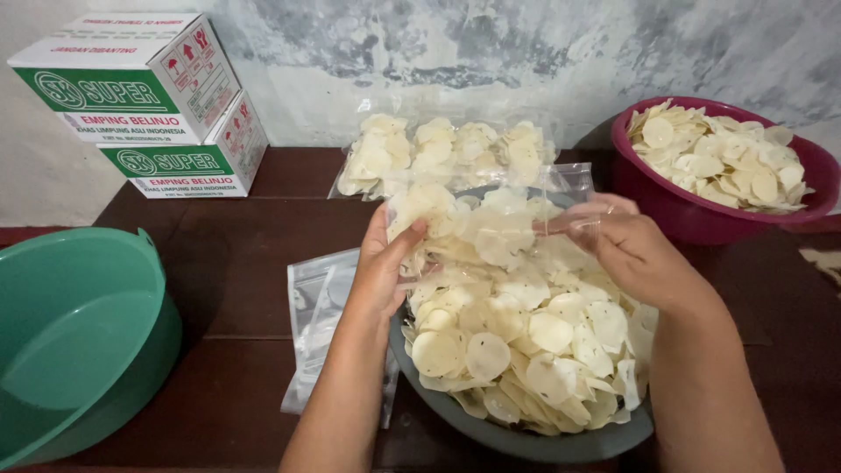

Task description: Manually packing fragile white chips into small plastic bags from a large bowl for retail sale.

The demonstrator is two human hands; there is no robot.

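Over the grey basin heaped with pale round chips, the person holds a clear plastic bag partly filled with chips. The left hand grips the bag's left edge, thumb pinching the film against curled fingers; the right hand pinches the right edge between thumb and fingertips. Keeping the mouth stretched taut and level above the basin seems wise, so loose chips drop back in and brittle pieces do not crack. Filled bags lie at the far side, empty bags just left of the basin, a red basin far right, a green tub near left.
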